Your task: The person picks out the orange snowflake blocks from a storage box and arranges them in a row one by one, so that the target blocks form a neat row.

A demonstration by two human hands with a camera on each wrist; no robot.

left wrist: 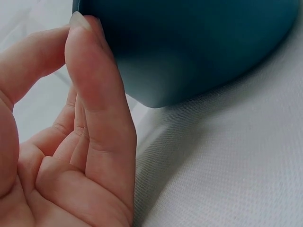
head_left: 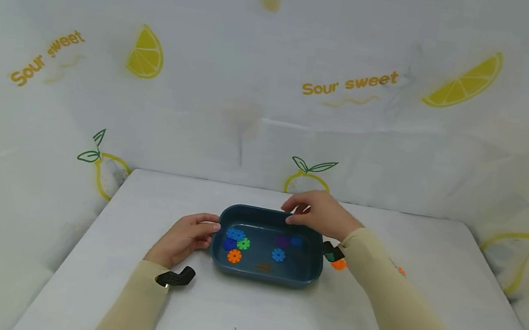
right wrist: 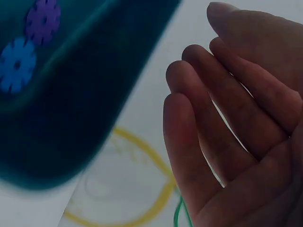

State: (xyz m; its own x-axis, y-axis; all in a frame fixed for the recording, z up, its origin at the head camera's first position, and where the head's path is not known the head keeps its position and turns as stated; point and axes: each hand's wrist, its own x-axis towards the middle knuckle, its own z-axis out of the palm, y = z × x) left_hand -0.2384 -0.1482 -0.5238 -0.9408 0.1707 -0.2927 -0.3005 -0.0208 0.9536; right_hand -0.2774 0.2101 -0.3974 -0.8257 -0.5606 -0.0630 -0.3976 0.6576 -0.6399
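A dark blue-green tray [head_left: 251, 275] holds several notched plastic discs. On its left side lie blue discs, a green disc [head_left: 243, 243] and an orange disc [head_left: 234, 256]; a blue disc [head_left: 278, 255], a purple disc [right wrist: 43, 21] and a brownish disc [head_left: 264, 268] lie farther right. My left hand [head_left: 184, 238] pinches the tray's left rim between thumb and forefinger, as the left wrist view shows close up. Over the far rim, toward the right, hovers my right hand [head_left: 321, 214]. Its fingers bend loosely with nothing between them, apart from the tray in the right wrist view.
Right of the tray, an orange disc [head_left: 339, 264] lies on the white table [head_left: 238, 324]. Another orange piece [head_left: 401, 271] shows just beyond the right sleeve [head_left: 395, 295], which covers part of that area. A lemon-printed white sheet [head_left: 229, 124] rises behind the table.
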